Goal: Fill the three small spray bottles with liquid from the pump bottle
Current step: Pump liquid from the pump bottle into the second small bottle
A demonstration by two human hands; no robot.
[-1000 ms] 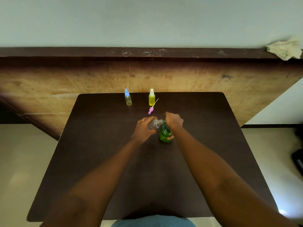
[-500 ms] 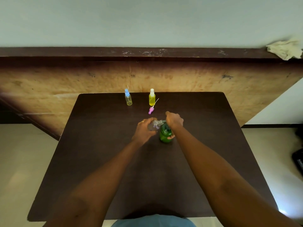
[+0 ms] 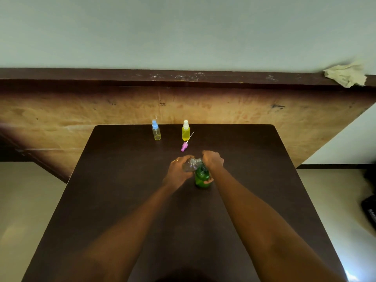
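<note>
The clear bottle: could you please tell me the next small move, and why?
Probably press the pump down with the right hand, which grips the green pump bottle's top; the left hand holds the clear bottle tilted against it, pink cap off.

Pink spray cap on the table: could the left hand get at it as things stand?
Probably not yet: the pink spray cap lies just beyond the left hand with nothing between, but that hand grips the clear bottle.
</note>
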